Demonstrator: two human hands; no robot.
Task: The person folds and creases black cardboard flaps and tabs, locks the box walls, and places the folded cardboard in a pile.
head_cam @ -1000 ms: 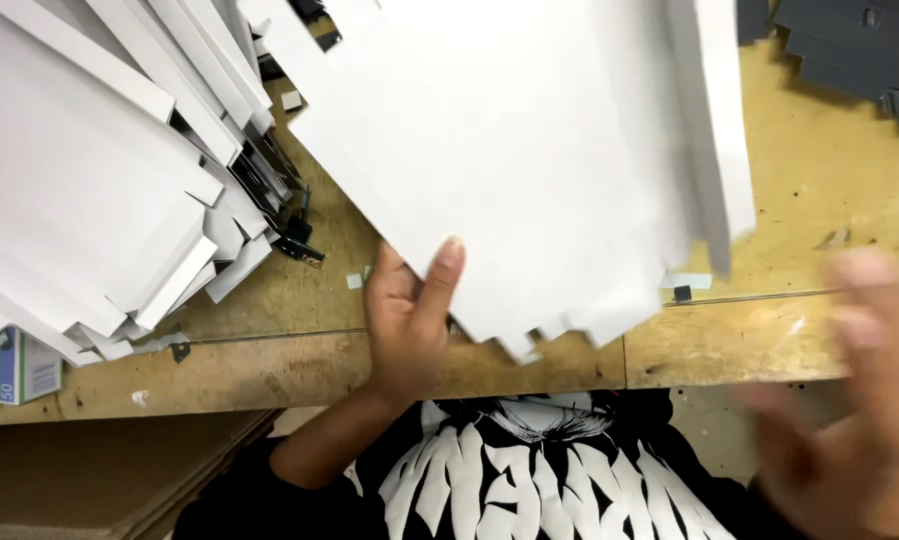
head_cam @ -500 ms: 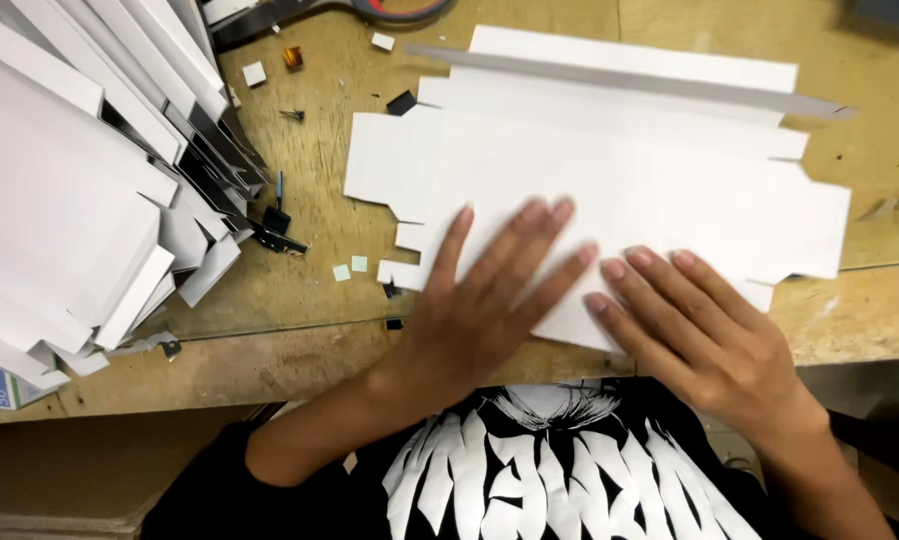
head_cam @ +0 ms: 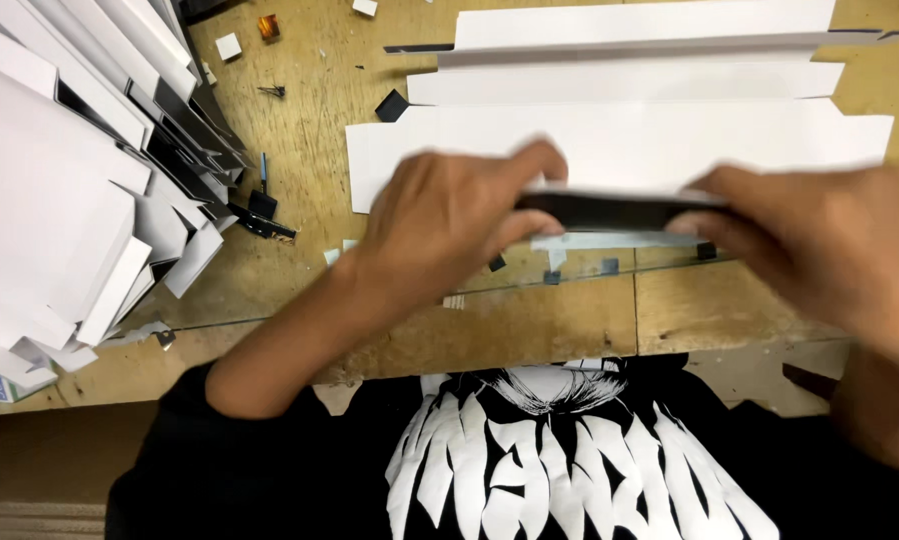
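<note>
Cardboard (head_cam: 629,130), a flat white die-cut sheet, lay across the wooden bench (head_cam: 529,330) in front of the person, and it filled most of the upper right of the view. It was long and wide, creased into parallel strips, with stepped notches cut at both ends. Its far strip stood folded up along a crease, casting a thin dark line of shadow. Its near edge was lifted and folded back, showing a dark underside as a narrow black band between the two hands.

To the left leaned a big stack (head_cam: 59,190) of similar white sheets, fanned out with dark edges showing between them, resting well apart from the sheet being worked.

Lower down, the person's black shirt (head_cam: 569,460) with white lettering-like shapes filled the bottom of the view.

Left hand (head_cam: 449,225) gripped the left part of the folded near edge, fingers curled over the top and thumb below, pinching the fold. Right hand (head_cam: 809,240) did the same at the right part of the fold, fingers pressed together on it, though motion blur softened its outline.

Small scraps (head_cam: 229,46), white and black squares, lay scattered on the bench by the stack and under the sheet's near edge. A small amber piece (head_cam: 268,26) sat near the top left.
</note>
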